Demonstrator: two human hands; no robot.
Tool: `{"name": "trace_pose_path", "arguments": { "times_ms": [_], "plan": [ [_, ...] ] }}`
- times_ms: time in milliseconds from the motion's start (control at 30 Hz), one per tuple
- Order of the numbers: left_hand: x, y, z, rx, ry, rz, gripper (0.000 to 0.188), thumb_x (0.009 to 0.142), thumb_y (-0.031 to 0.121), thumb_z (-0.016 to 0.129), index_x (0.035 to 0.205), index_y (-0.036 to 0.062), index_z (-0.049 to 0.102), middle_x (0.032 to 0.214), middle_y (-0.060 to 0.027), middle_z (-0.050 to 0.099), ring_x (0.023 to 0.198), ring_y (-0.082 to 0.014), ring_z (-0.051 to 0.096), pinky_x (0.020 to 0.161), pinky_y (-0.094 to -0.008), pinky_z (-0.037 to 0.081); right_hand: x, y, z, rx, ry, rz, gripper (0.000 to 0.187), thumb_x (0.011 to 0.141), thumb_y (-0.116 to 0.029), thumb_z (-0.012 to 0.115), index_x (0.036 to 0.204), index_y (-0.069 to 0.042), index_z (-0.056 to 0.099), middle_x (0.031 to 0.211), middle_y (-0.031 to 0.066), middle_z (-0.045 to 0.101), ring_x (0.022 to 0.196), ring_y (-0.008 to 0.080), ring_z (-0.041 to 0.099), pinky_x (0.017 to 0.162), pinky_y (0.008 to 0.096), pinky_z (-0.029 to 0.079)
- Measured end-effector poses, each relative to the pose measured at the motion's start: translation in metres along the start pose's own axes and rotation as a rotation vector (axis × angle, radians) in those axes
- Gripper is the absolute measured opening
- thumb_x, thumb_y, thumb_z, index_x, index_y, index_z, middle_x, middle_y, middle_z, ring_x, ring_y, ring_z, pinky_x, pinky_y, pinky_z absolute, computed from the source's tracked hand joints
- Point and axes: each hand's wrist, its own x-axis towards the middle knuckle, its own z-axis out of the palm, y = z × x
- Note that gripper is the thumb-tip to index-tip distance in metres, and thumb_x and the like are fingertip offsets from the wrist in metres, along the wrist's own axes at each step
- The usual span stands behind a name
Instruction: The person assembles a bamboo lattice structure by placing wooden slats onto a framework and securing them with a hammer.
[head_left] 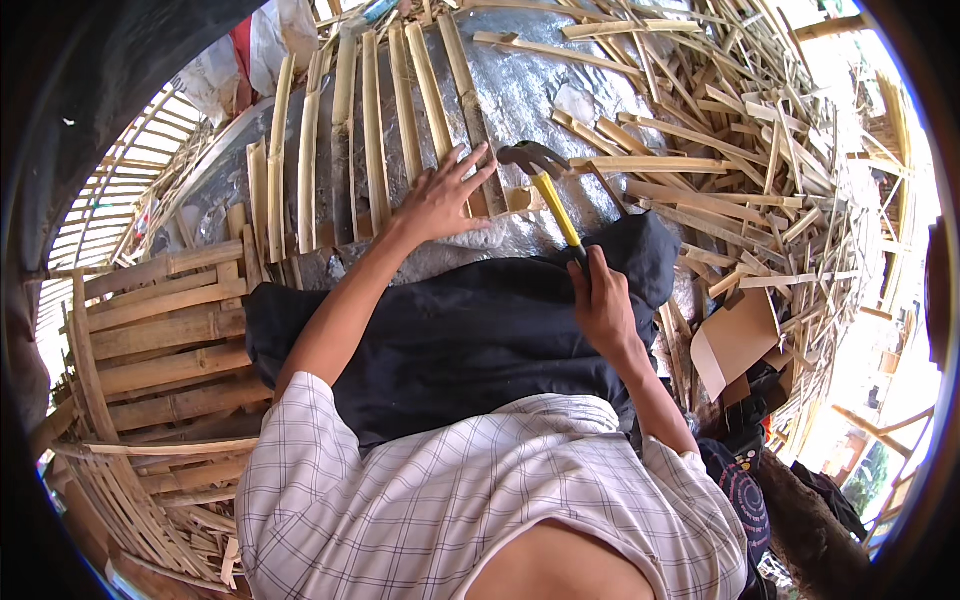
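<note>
My right hand (605,310) is closed around the dark grip of a claw hammer (553,204) with a yellow section on its handle. The hammer's dark head is raised, close to the right end of a bamboo crosspiece (522,200). Fingers spread, my left hand (437,203) lies over the near ends of the rightmost bamboo slats (465,85). Several such slats (374,140) stand side by side, pointing away from me, with their near ends along the crosspiece. Whether anything small is under my left palm is hidden.
Loose bamboo strips (720,150) are heaped at the right. A finished-looking slatted bamboo panel (175,325) lies at the left. Dark cloth (470,320) covers my lap, and a piece of cardboard (735,340) is near my right forearm. Shiny grey sheeting (545,85) lies under the slats.
</note>
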Motion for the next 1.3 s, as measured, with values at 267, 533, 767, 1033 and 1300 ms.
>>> {"name": "trace_pose_path", "arguments": {
  "times_ms": [267, 533, 767, 1033, 1300],
  "plan": [
    [0.0, 0.012, 0.001, 0.006, 0.034, -0.014, 0.102, 0.083, 0.073, 0.068, 0.162, 0.0214, 0.029, 0.172, -0.0064, 0.015, 0.156, -0.0365, 0.02, 0.112, -0.0705, 0.037, -0.009, 0.011, 0.005, -0.02, -0.035, 0.032, 0.019, 0.101, -0.013, 0.061, 0.098, 0.0, 0.047, 0.072, 0.029, 0.059, 0.073, 0.052, 0.058, 0.062, 0.0582, 0.041],
    [0.002, 0.007, 0.012, -0.064, 0.063, -0.004, 0.094, 0.09, 0.072, 0.059, 0.161, 0.0179, 0.032, 0.172, -0.009, 0.014, 0.155, -0.0408, 0.02, 0.114, -0.0706, 0.035, -0.003, 0.019, 0.006, -0.06, -0.028, -0.057, 0.019, 0.101, -0.014, 0.061, 0.098, -0.001, 0.048, 0.071, 0.0277, 0.059, 0.071, 0.0512, 0.058, 0.062, 0.0582, 0.042],
    [0.001, 0.001, 0.009, -0.063, 0.03, 0.012, 0.092, 0.089, 0.07, 0.062, 0.157, 0.0124, 0.038, 0.17, -0.0126, 0.019, 0.152, -0.039, 0.029, 0.114, -0.0619, 0.042, 0.001, 0.006, 0.0, 0.008, -0.047, -0.085, 0.02, 0.101, -0.016, 0.062, 0.1, -0.001, 0.049, 0.071, 0.0261, 0.06, 0.07, 0.0504, 0.059, 0.062, 0.0573, 0.044],
    [-0.002, 0.01, 0.003, -0.005, 0.036, 0.002, 0.1, 0.083, 0.072, 0.069, 0.158, 0.0146, 0.036, 0.171, -0.0091, 0.016, 0.153, -0.0384, 0.028, 0.114, -0.0633, 0.041, -0.007, 0.009, 0.001, -0.056, -0.087, 0.003, 0.02, 0.101, -0.014, 0.062, 0.099, -0.001, 0.047, 0.074, 0.0277, 0.06, 0.074, 0.0502, 0.06, 0.061, 0.0558, 0.044],
    [0.003, 0.003, 0.008, -0.041, 0.004, 0.002, 0.106, 0.083, 0.074, 0.067, 0.163, 0.0191, 0.026, 0.172, -0.0072, 0.009, 0.155, -0.0378, 0.023, 0.114, -0.0692, 0.037, -0.007, 0.021, 0.016, 0.006, -0.05, -0.016, 0.02, 0.101, -0.013, 0.061, 0.099, -0.001, 0.046, 0.074, 0.0282, 0.059, 0.074, 0.0508, 0.059, 0.062, 0.0568, 0.042]
  ]
}}
